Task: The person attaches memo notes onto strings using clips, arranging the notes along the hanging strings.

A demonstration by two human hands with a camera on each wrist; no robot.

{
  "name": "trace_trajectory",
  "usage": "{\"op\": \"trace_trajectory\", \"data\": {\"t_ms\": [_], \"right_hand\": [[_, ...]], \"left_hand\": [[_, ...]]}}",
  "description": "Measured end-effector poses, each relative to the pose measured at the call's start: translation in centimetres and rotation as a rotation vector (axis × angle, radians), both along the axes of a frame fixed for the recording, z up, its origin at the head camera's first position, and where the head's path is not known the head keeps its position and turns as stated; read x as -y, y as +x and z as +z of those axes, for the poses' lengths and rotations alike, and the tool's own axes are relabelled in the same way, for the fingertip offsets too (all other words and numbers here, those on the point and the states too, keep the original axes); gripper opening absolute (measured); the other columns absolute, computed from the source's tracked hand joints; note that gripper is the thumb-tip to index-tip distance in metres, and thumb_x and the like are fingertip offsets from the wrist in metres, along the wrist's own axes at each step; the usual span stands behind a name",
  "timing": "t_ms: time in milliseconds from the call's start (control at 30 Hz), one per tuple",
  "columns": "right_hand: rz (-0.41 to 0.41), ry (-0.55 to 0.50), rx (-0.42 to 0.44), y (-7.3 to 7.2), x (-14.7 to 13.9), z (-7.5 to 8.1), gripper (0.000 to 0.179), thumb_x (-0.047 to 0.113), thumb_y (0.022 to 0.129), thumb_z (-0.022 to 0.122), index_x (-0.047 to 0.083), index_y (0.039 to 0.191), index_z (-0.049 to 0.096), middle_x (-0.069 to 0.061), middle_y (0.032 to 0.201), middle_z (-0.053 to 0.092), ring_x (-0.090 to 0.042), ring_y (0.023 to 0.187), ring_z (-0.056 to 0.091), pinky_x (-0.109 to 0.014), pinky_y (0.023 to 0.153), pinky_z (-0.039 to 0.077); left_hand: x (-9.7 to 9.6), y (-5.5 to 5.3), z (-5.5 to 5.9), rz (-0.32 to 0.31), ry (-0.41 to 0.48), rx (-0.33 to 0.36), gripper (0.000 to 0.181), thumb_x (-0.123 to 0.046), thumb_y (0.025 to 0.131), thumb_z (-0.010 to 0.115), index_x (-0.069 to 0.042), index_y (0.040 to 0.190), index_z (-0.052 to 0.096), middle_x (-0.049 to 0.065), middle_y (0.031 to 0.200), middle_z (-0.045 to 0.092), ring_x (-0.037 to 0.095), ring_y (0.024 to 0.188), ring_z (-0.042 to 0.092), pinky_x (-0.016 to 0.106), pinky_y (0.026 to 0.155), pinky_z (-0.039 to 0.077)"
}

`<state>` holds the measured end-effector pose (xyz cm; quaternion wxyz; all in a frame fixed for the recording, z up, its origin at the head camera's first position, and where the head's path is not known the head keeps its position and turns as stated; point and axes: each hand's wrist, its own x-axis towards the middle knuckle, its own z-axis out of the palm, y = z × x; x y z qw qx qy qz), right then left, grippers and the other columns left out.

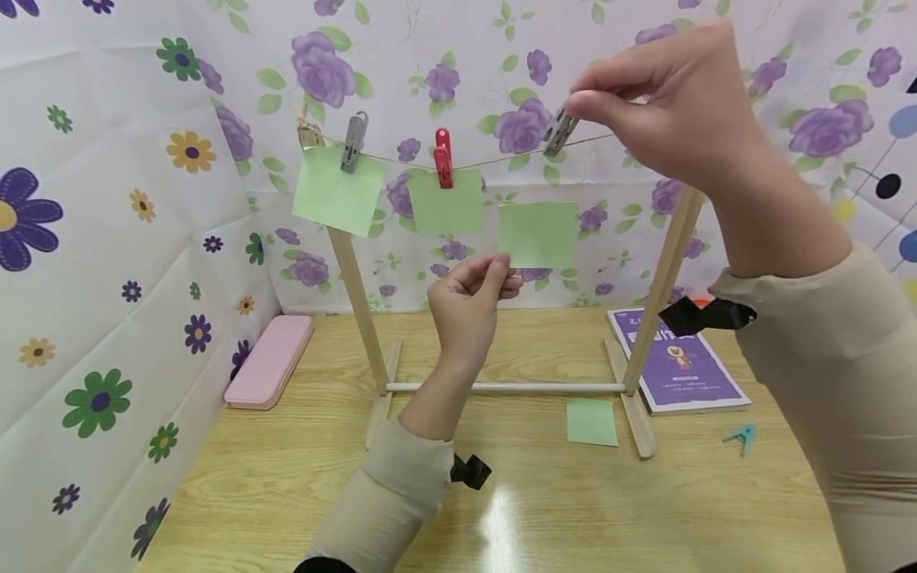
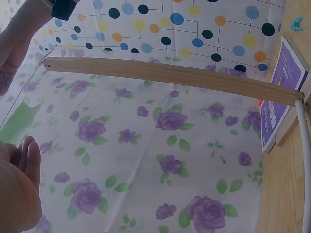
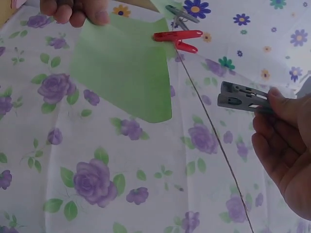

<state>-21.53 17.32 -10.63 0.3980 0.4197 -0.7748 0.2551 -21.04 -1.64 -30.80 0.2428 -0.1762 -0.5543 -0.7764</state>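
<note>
My left hand (image 1: 469, 306) pinches the lower left corner of a green paper square (image 1: 539, 233), held just below a thin string (image 1: 494, 161). Above it, my right hand (image 1: 673, 107) holds a grey clothespin (image 1: 561, 131) by its handle end. In the right wrist view this grey clothespin (image 3: 245, 98) is beside the string, apart from the paper. Another grey clothespin (image 1: 353, 142) fixes a green paper square (image 1: 337, 191) at the string's left end. A red clothespin (image 1: 443, 159) fixes a second square (image 1: 447, 205) further right.
The string is tied to a wooden frame (image 1: 358, 310) with a white crossbar (image 1: 501, 387). On the table (image 1: 544, 509) lie a loose green paper square (image 1: 591, 422), a teal clothespin (image 1: 742, 438), a purple book (image 1: 680, 362) and a pink case (image 1: 271, 362). Flowered cloth (image 1: 322, 278) hangs behind.
</note>
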Motion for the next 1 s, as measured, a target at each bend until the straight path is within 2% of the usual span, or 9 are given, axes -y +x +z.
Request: {"op": "trace_trajectory", "data": {"t_ms": [133,267,433,700,767,833,867,933,1000], "right_hand": [[-0.043,0.011,0.056,-0.7,0.6,-0.2,0.013,0.01,0.093,0.075,-0.001,0.092,0.08,-0.011,0.087,0.077,0.015,0.066,0.057,-0.006,0.069,0.05],[-0.096,-0.004,0.149,-1.3,0.8,-0.3,0.012,0.012,0.093,0.076,0.001,0.093,0.081,-0.016,0.091,0.077,0.013,0.06,0.054,-0.005,0.063,0.047],[-0.142,-0.014,0.228,-1.8,0.7,-0.4,0.014,0.014,0.093,0.076,0.001,0.095,0.08,-0.018,0.091,0.076,0.014,0.064,0.058,-0.005,0.062,0.048],[-0.169,0.051,0.246,-2.1,0.7,-0.4,0.016,0.017,0.093,0.076,0.002,0.096,0.081,-0.016,0.09,0.077,0.015,0.062,0.056,-0.003,0.064,0.048],[-0.175,0.075,0.249,-2.0,0.7,-0.3,0.017,0.018,0.092,0.077,0.002,0.096,0.08,-0.016,0.089,0.077,0.017,0.062,0.054,-0.004,0.075,0.046],[-0.188,0.094,0.248,-2.0,0.8,-0.3,0.017,0.018,0.092,0.077,0.002,0.097,0.08,-0.015,0.09,0.077,0.021,0.063,0.052,-0.006,0.079,0.046],[-0.188,0.099,0.25,-2.0,0.8,-0.2,0.017,0.018,0.092,0.077,0.002,0.098,0.08,-0.016,0.09,0.076,0.023,0.064,0.051,-0.009,0.086,0.045],[-0.192,0.112,0.254,-2.0,0.9,-0.2,0.018,0.018,0.092,0.077,0.002,0.099,0.08,-0.016,0.091,0.076,0.025,0.064,0.05,-0.008,0.086,0.045],[-0.194,0.122,0.256,-2.0,1.0,-0.2,0.017,0.018,0.092,0.077,0.003,0.1,0.079,-0.014,0.092,0.077,0.026,0.065,0.05,-0.003,0.073,0.048]], "left_hand": [[0.0,-0.2,0.0,-0.007,0.006,0.016,0.021,-0.011,0.096,0.072,0.01,0.1,0.072,0.014,0.083,0.075,0.015,0.071,0.074,0.038,0.07,0.066],[0.0,-0.4,0.0,-0.012,0.024,0.046,0.021,-0.013,0.095,0.073,0.009,0.098,0.073,0.017,0.083,0.074,0.015,0.069,0.073,0.037,0.069,0.066],[0.0,-0.5,0.4,-0.01,0.048,0.071,0.02,-0.013,0.094,0.075,0.007,0.094,0.074,0.023,0.082,0.073,0.015,0.067,0.073,0.036,0.067,0.066],[-0.3,-0.6,0.8,-0.02,0.057,0.053,0.019,-0.01,0.093,0.075,0.009,0.094,0.073,0.018,0.081,0.074,0.015,0.066,0.073,0.036,0.066,0.066],[-0.4,-0.7,0.8,-0.019,0.062,0.056,0.019,-0.01,0.093,0.075,0.009,0.094,0.073,0.019,0.081,0.073,0.015,0.066,0.072,0.036,0.066,0.066],[-0.4,-0.7,0.8,-0.019,0.066,0.061,0.019,-0.011,0.093,0.075,0.008,0.093,0.073,0.019,0.081,0.073,0.015,0.066,0.072,0.035,0.066,0.066],[-0.4,-0.7,0.8,-0.02,0.07,0.063,0.019,-0.011,0.094,0.075,0.008,0.093,0.073,0.018,0.081,0.073,0.015,0.066,0.072,0.035,0.066,0.066],[-0.4,-0.7,0.9,-0.022,0.075,0.068,0.02,-0.012,0.094,0.075,0.007,0.093,0.073,0.016,0.08,0.073,0.015,0.066,0.072,0.036,0.067,0.066],[-0.4,-0.7,0.9,-0.023,0.078,0.073,0.02,-0.013,0.094,0.075,0.007,0.093,0.073,0.013,0.079,0.073,0.015,0.066,0.072,0.036,0.067,0.066]]}}
